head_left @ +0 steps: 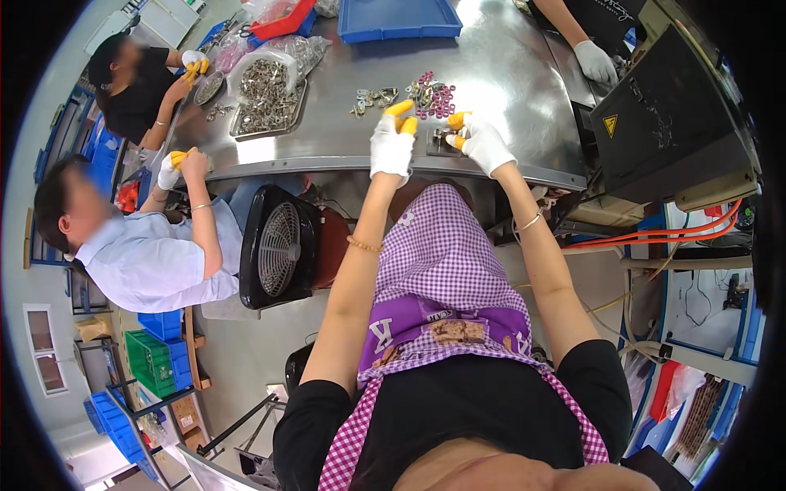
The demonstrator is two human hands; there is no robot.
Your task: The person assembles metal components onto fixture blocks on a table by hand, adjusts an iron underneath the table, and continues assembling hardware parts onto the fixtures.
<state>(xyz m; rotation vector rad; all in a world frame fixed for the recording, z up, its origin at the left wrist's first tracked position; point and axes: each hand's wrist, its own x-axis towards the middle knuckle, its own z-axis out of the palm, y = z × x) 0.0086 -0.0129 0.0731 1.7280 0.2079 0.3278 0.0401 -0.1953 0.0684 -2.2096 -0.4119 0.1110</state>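
Note:
Both my hands wear white gloves with yellow fingertips, at the near edge of a metal table. My left hand [392,146] is beside a pile of pink-red rings [438,100], index finger and thumb apart, with nothing visible between them. My right hand [485,143] is bent around the right side of a small dark metal fixture [442,144] with a brass-coloured piece on it. What its fingertips grip there is too small to make out. Just left of the rings lies a small group of metal fittings [373,100].
A metal tray [267,131] heaped with small metal parts stands to the left on the table [344,61]. A blue tray [399,23] and a red bin [282,23] sit farther back. Two people work at left; another person's gloved hand [596,64] is near a black machine box [663,110].

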